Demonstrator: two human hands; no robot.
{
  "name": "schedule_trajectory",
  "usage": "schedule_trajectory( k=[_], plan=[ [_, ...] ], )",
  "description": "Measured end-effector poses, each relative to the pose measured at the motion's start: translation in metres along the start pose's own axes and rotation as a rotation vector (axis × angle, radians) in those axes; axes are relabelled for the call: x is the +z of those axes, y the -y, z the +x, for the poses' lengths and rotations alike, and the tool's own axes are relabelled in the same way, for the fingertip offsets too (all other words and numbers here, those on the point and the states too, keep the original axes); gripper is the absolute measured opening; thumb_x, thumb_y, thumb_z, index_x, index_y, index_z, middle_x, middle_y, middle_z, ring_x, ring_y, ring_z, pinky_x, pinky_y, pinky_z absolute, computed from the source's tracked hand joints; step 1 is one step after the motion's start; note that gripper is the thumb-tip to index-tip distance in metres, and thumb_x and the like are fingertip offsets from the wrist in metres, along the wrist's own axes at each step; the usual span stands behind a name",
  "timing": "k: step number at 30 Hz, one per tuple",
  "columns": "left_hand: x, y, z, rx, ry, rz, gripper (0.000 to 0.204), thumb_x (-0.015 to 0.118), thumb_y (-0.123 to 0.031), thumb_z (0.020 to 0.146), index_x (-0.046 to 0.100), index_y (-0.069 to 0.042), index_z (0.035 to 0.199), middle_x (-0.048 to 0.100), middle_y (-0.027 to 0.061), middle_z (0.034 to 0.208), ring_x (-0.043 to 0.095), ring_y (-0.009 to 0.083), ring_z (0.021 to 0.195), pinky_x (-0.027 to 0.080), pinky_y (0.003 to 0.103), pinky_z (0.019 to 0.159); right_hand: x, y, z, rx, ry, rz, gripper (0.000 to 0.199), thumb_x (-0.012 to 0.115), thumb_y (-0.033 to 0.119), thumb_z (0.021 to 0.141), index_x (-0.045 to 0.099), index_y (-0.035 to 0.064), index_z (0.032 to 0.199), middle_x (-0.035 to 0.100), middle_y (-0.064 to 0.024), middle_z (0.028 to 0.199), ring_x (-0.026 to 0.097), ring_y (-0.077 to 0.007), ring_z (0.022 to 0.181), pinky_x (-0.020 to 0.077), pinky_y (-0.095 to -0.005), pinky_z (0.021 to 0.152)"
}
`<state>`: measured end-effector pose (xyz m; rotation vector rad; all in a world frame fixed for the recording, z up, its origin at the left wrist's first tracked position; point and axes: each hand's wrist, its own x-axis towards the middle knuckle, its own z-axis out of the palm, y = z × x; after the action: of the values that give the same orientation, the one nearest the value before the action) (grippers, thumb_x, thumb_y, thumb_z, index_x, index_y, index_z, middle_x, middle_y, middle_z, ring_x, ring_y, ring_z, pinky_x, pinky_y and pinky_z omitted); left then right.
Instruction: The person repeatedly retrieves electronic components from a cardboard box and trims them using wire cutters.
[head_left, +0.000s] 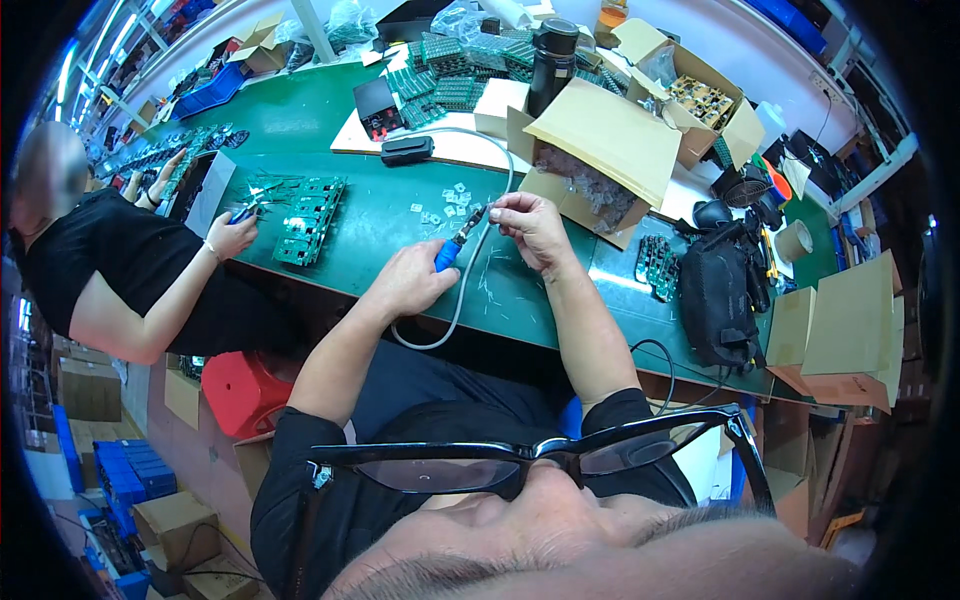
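Left hand [408, 280] is wrapped tight around the blue handle of the cutting pliers [457, 242], a firm full-fist grip, nose angled up and away. Right hand [530, 226] sits just beyond the pliers' tip, fingertips pinched narrow on a small part [493, 211] too tiny to make out, touching the tool's nose. All of it hovers just above the green counter [380, 225]. Beyond the pliers, small pale pieces [447, 203] lie scattered; a grey cable [462, 290] loops under the tool. Further out past the right hand, an open cardboard box [590, 160].
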<state>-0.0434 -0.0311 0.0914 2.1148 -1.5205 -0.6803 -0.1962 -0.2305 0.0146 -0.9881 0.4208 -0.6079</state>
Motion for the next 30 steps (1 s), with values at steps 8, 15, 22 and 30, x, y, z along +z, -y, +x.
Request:
schedule_trajectory(
  k=[8,15,22,30],
  plan=[
    [0.002,0.002,0.003,-0.002,0.004,0.047,0.040,0.066,-0.031,0.090,0.067,0.003,0.110,0.070,0.0311,0.099,0.065,0.0513,0.101,0.051,0.056,0.090,-0.002,0.000,0.000,0.000,0.004,0.026,0.017,0.083,-0.001,0.086,0.076,0.0033,0.100,0.079,-0.0092,0.099,0.070,-0.0145,0.085,0.0519,-0.0278,0.073],
    [0.002,-0.001,0.002,-0.001,-0.005,0.076,0.035,0.066,-0.032,0.091,0.067,0.002,0.099,0.070,0.0304,0.092,0.067,0.0512,0.095,0.051,0.057,0.086,-0.003,-0.001,0.001,-0.010,0.008,-0.001,0.017,0.083,-0.001,0.085,0.075,0.0037,0.100,0.079,-0.0090,0.098,0.070,-0.0144,0.084,0.0523,-0.0277,0.072],
    [0.001,0.004,0.001,-0.018,-0.056,0.121,0.035,0.065,-0.033,0.093,0.066,0.001,0.094,0.068,0.0301,0.084,0.065,0.0530,0.087,0.051,0.057,0.081,-0.001,-0.001,0.002,0.016,-0.002,0.018,0.017,0.083,0.000,0.086,0.075,0.0036,0.100,0.079,-0.0088,0.099,0.071,-0.0142,0.085,0.0525,-0.0270,0.072],
    [0.012,0.059,0.014,-0.167,0.190,-1.065,0.043,0.069,-0.024,0.095,0.068,0.004,0.127,0.072,0.0110,0.093,0.073,0.0224,0.081,0.060,0.036,0.077,-0.007,-0.005,0.003,-0.019,-0.121,-0.206,0.015,0.081,0.005,0.089,0.075,0.0038,0.103,0.078,-0.0054,0.098,0.071,-0.0140,0.086,0.0537,-0.0298,0.073]
  ],
)
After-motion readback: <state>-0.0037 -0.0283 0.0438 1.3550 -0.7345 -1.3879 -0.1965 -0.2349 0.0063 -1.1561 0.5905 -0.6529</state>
